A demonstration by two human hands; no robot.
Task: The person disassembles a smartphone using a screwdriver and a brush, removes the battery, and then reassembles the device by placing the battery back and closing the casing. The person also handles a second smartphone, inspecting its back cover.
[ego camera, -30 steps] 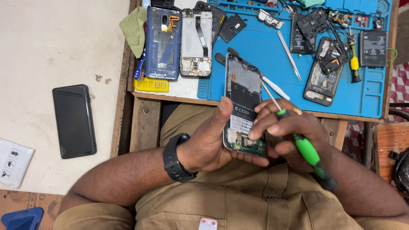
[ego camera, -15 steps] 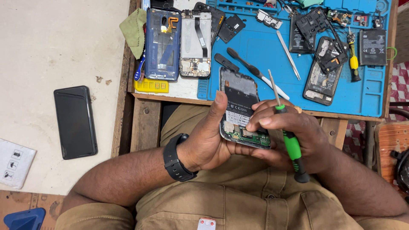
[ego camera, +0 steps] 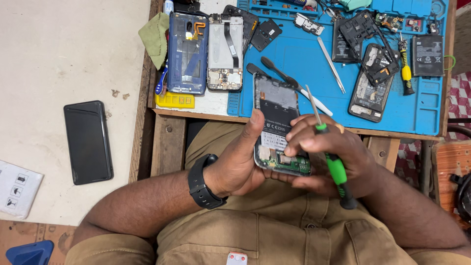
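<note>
Left hand [ego camera: 235, 167] clamped on opened phone [ego camera: 277, 122] at frame centre, thumb on its edge; right hand [ego camera: 328, 157] gripping green screwdriver [ego camera: 332, 164], fingertips on phone's lower board; blue mat [ego camera: 299, 59] above; black phone [ego camera: 88, 142] at left.

Green-handled screwdriver [ego camera: 334, 169], blue mat [ego camera: 294, 54], black phone [ego camera: 88, 142]

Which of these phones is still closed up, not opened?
The black phone lying alone on the pale table at far left. Every other phone shows bare insides, including the opened phone in the left hand.
</note>
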